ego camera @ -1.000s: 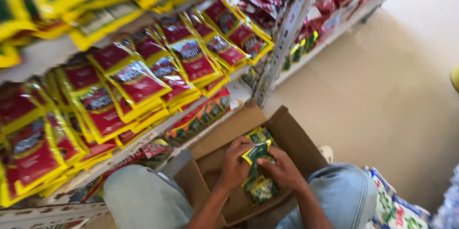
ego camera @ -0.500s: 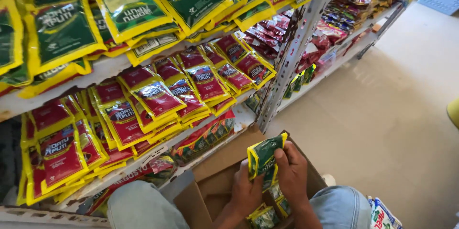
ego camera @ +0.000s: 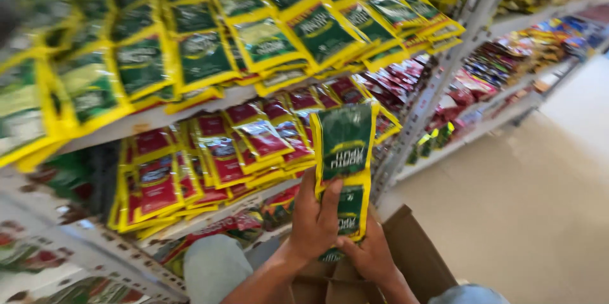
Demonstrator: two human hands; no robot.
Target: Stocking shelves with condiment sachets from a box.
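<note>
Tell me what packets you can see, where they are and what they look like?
Held packets: flat green pouches with yellow edges, in the grip of the left hand and right hand.
Green packets: upper shelf, overlapping rows, yellow borders.
Red packets: shelf below, yellow borders.
Cardboard box: brown, open, under the hands.
</note>
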